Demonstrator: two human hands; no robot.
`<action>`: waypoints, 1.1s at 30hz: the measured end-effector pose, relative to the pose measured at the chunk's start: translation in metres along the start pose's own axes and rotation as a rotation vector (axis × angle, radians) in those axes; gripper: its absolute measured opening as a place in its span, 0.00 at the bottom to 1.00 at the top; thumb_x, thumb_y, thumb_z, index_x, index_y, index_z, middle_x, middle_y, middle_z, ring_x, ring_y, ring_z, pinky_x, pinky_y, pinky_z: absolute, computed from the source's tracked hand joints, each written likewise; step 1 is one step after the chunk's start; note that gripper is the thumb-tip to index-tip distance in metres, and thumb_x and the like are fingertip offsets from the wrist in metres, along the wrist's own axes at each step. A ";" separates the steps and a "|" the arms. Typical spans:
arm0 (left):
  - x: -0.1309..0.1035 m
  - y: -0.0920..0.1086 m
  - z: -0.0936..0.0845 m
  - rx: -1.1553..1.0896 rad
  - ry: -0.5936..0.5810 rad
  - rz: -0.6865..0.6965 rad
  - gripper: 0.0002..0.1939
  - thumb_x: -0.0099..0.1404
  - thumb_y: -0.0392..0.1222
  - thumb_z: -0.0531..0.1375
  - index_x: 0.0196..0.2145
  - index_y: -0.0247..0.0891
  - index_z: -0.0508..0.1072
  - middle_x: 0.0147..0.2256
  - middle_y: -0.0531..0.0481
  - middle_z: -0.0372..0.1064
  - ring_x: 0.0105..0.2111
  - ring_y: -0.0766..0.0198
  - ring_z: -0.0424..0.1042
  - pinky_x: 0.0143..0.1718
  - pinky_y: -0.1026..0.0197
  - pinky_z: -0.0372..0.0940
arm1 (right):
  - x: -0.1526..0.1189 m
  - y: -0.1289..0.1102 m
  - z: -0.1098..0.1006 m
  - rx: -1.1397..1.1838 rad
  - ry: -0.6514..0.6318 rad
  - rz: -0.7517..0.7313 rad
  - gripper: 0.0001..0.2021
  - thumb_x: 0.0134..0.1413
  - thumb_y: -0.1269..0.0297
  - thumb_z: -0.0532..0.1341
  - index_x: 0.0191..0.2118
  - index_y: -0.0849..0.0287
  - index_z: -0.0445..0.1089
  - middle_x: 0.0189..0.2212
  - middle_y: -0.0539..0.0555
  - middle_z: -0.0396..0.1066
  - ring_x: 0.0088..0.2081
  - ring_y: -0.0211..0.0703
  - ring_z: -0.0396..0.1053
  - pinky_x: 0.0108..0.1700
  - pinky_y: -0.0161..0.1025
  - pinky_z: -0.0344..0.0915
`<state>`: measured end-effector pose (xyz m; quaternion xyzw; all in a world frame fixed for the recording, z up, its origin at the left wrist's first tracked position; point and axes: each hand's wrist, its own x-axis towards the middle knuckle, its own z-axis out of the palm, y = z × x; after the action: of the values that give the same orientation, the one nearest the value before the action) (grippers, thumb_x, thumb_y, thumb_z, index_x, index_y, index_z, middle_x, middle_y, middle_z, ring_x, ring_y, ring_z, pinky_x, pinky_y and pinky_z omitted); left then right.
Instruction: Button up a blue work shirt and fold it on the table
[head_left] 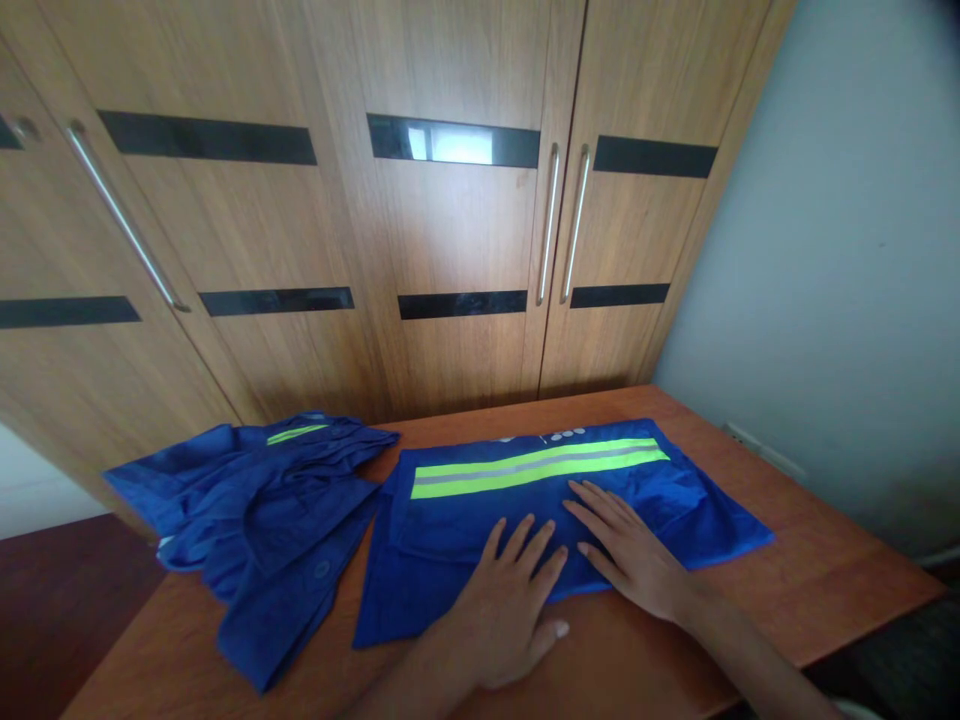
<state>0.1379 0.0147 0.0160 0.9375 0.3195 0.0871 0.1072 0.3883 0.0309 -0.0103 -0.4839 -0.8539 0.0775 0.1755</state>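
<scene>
A blue work garment (pixel 660 490) with a yellow-green and grey reflective stripe lies folded flat in the middle of the wooden table (pixel 810 570). My left hand (pixel 510 600) rests palm down on its near edge, fingers spread. My right hand (pixel 630 550) lies flat beside it on the same garment, fingers pointing left toward the stripe. Neither hand grips anything. A second blue garment (pixel 262 510) with the same kind of stripe lies crumpled on the table's left side, apart from both hands.
Wooden wardrobe doors (pixel 450 230) with long metal handles and dark strips stand right behind the table. A pale wall (pixel 840 260) runs along the right. Dark floor (pixel 60 590) shows at the lower left.
</scene>
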 end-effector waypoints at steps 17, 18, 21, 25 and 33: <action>0.076 -0.064 0.022 0.180 0.175 -0.300 0.33 0.65 0.63 0.46 0.62 0.46 0.55 0.65 0.44 0.48 0.64 0.42 0.44 0.60 0.32 0.38 | 0.085 0.039 0.039 -0.135 0.071 0.050 0.24 0.64 0.58 0.46 0.63 0.56 0.54 0.64 0.57 0.52 0.65 0.50 0.47 0.62 0.57 0.49; 0.073 -0.068 0.026 0.170 0.166 -0.305 0.34 0.65 0.64 0.45 0.63 0.46 0.54 0.65 0.44 0.48 0.64 0.42 0.45 0.60 0.32 0.38 | 0.084 0.045 0.042 -0.130 0.052 0.061 0.25 0.64 0.55 0.46 0.64 0.55 0.52 0.65 0.56 0.51 0.65 0.50 0.47 0.62 0.57 0.48; 0.065 -0.074 0.033 0.163 0.184 -0.303 0.34 0.65 0.65 0.41 0.63 0.47 0.52 0.65 0.45 0.47 0.64 0.43 0.44 0.61 0.33 0.37 | 0.079 0.073 0.041 -0.172 0.026 0.143 0.29 0.63 0.47 0.45 0.64 0.54 0.51 0.65 0.55 0.51 0.65 0.51 0.46 0.63 0.57 0.46; 0.057 -0.075 0.030 0.156 0.179 -0.317 0.35 0.65 0.66 0.41 0.63 0.47 0.53 0.66 0.45 0.47 0.65 0.44 0.43 0.61 0.34 0.37 | 0.070 0.125 0.028 -0.308 0.044 0.357 0.30 0.61 0.44 0.43 0.62 0.55 0.56 0.64 0.56 0.53 0.65 0.54 0.46 0.62 0.60 0.43; 0.018 -0.104 0.011 0.267 0.201 -0.485 0.34 0.65 0.64 0.44 0.62 0.44 0.56 0.65 0.43 0.49 0.64 0.45 0.45 0.62 0.37 0.38 | 0.053 0.175 0.024 -0.424 0.094 0.505 0.29 0.60 0.50 0.44 0.62 0.59 0.56 0.62 0.59 0.55 0.63 0.51 0.52 0.62 0.53 0.48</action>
<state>0.0939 0.1048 -0.0196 0.8261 0.5520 0.1086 -0.0315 0.4941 0.1683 -0.0730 -0.7090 -0.6950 -0.0834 0.0852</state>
